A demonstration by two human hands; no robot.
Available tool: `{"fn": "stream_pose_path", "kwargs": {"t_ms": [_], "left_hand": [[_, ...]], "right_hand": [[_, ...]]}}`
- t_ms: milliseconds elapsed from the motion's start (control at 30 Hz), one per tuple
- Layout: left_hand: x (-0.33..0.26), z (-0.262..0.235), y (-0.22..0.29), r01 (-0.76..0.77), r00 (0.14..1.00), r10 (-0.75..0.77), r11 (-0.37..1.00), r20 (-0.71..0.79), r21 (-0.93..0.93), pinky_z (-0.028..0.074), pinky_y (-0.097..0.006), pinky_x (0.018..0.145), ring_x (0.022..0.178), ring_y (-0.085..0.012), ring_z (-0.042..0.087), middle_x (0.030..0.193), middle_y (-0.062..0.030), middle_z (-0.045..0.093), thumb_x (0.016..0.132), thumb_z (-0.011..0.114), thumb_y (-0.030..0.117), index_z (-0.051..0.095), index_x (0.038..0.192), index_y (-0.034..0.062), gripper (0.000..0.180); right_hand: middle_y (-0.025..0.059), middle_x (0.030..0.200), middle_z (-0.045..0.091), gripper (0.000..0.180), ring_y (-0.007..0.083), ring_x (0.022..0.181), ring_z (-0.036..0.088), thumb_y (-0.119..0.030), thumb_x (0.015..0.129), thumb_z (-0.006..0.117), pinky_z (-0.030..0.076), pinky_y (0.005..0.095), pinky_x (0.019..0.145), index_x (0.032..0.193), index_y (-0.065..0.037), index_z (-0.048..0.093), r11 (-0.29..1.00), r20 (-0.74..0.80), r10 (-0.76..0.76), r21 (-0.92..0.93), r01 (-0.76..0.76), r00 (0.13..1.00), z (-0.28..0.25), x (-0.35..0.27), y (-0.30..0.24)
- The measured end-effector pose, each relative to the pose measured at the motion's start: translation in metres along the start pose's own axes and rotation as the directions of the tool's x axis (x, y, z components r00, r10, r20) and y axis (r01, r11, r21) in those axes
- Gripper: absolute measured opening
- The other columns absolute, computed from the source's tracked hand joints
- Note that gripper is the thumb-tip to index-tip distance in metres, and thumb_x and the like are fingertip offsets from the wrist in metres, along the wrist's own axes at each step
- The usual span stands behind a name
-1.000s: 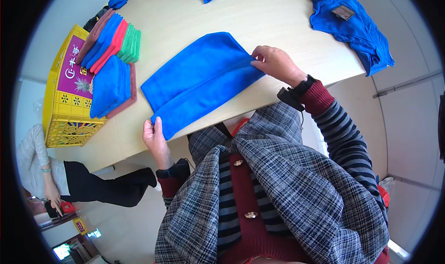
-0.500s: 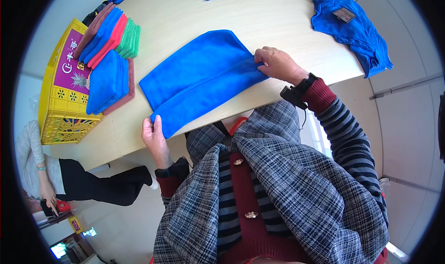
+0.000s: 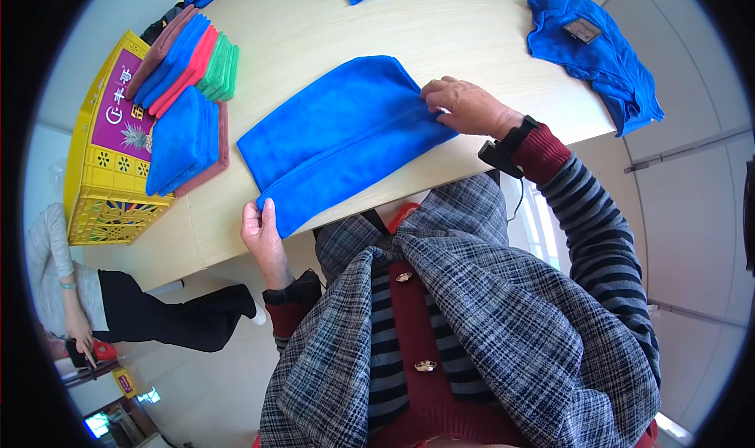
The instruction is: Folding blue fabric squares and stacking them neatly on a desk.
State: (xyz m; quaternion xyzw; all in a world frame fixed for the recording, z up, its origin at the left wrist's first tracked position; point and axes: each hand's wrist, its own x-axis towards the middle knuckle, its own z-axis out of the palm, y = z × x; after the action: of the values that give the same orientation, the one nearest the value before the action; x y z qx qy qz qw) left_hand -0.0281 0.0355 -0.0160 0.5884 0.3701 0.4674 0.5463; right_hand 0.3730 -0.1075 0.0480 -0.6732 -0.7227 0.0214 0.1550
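A blue towel [image 3: 338, 114] lies on the table at the near edge, with its near long side folded over into a strip. My left hand [image 3: 263, 232] pinches the folded strip's left corner between thumb and fingers. At the towel's right end my right hand [image 3: 472, 108] has its curled fingers and thumb on the fold. The fingertips partly cover the cloth there.
On the left, folded towels in brown, blue, red and green [image 3: 219, 71] stand beside a yellow crate [image 3: 118, 200]. A crumpled blue cloth [image 3: 594, 55] hangs over the table's right edge. Another person [image 3: 157, 306] is at the far left.
My right hand has shifted slightly left along the fold, its fingers a bit flatter. My left hand keeps its place at the corner.
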Motion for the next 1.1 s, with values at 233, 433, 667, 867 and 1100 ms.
{"fn": "stream_pose_path", "kwargs": {"t_ms": [233,433,667,867,1100], "left_hand": [[-0.002,-0.009,-0.004,0.009,1.0,-0.01,1.0,0.017,0.009,0.047,-0.023,0.082,0.086,-0.0053,0.057,0.095,-0.0005,0.065,0.103,0.061,0.015,0.061,0.099,0.0028,0.013],[-0.001,-0.006,0.006,0.009,1.0,-0.009,1.0,0.015,-0.002,0.046,-0.023,0.084,0.088,-0.006,0.057,0.098,-0.0012,0.066,0.104,0.06,0.017,0.062,0.103,0.0014,0.016],[0.007,-0.007,0.039,-0.053,0.999,0.053,0.998,0.005,-0.022,0.046,-0.023,0.085,0.089,-0.0062,0.057,0.098,-0.0009,0.066,0.105,0.058,0.018,0.063,0.104,0.0017,0.017],[0.03,0.0,0.1,-0.149,0.988,0.145,0.985,-0.052,-0.086,0.046,-0.024,0.085,0.09,-0.0066,0.058,0.1,0.0,0.065,0.104,0.059,0.02,0.063,0.107,0.0038,0.017],[0.069,-0.009,0.168,-0.244,0.964,0.265,0.925,0.035,-0.289,0.048,-0.028,0.095,0.107,-0.0123,0.062,0.114,-0.0041,0.067,0.104,0.058,0.015,0.063,0.117,0.0036,0.018]], "right_hand": [[0.0102,0.109,0.064,0.008,0.029,0.103,0.063,0.0,0.084,0.067,0.055,0.0385,0.091,0.091,-0.003,0.065,0.995,0.126,0.041,0.085,-0.052,0.991,-0.002,0.009,0.005],[0.0108,0.105,0.065,0.007,0.0296,0.099,0.064,-0.001,0.083,0.066,0.055,0.0377,0.088,0.09,-0.003,0.064,0.994,0.125,0.03,0.103,-0.043,0.992,-0.01,0.013,0.001],[0.0072,0.094,0.065,0.008,0.0217,0.09,0.064,-0.004,0.087,0.068,0.054,0.033,0.085,0.094,-0.004,0.064,0.92,-0.026,0.082,0.386,-0.065,0.996,-0.04,0.015,-0.007],[0.0019,0.092,0.062,0.006,0.0128,0.089,0.06,-0.006,0.093,0.068,0.052,0.028,0.085,0.097,-0.006,0.064,0.834,-0.146,0.16,0.549,-0.055,0.976,-0.101,0.01,-0.028],[-0.0018,0.094,0.058,0.005,0.0081,0.092,0.056,-0.005,0.098,0.065,0.048,0.0235,0.087,0.102,-0.006,0.062,0.757,-0.366,0.088,0.629,0.177,0.927,-0.156,0.01,-0.032]]}}
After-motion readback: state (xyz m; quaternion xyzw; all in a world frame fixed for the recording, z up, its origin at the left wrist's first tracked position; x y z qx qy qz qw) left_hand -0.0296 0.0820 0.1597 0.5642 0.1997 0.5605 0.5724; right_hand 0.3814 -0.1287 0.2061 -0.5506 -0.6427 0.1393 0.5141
